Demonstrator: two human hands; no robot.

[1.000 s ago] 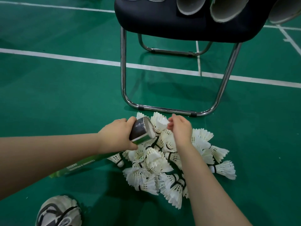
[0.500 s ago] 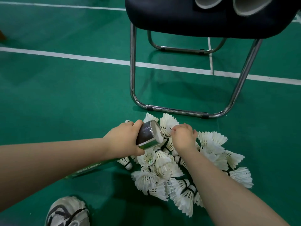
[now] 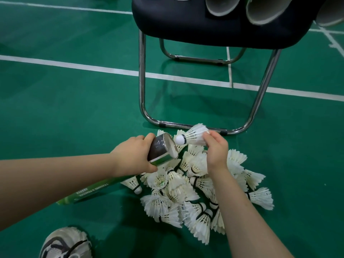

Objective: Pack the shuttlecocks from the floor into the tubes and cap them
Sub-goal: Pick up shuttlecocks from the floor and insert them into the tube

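My left hand [image 3: 133,156] grips a long green tube [image 3: 160,150] near its open mouth, which faces right and slightly up. My right hand [image 3: 216,151] pinches a white feather shuttlecock [image 3: 193,135] by its feathers. Its cork points left, just at the rim of the tube's mouth. Below both hands lies a pile of several white shuttlecocks [image 3: 195,192] on the green court floor. The tube's far end runs under my left forearm toward the lower left.
A black chair [image 3: 204,25] with chrome legs [image 3: 142,81] stands just behind the pile. Several open cardboard tubes [image 3: 264,10] lie on its seat. A grey sneaker [image 3: 65,243] sits at the bottom left. White court lines cross the green floor.
My right hand has lifted one shuttlecock out of the pile and brought its cork to the tube's mouth. The left hand still holds the tube in the same place.
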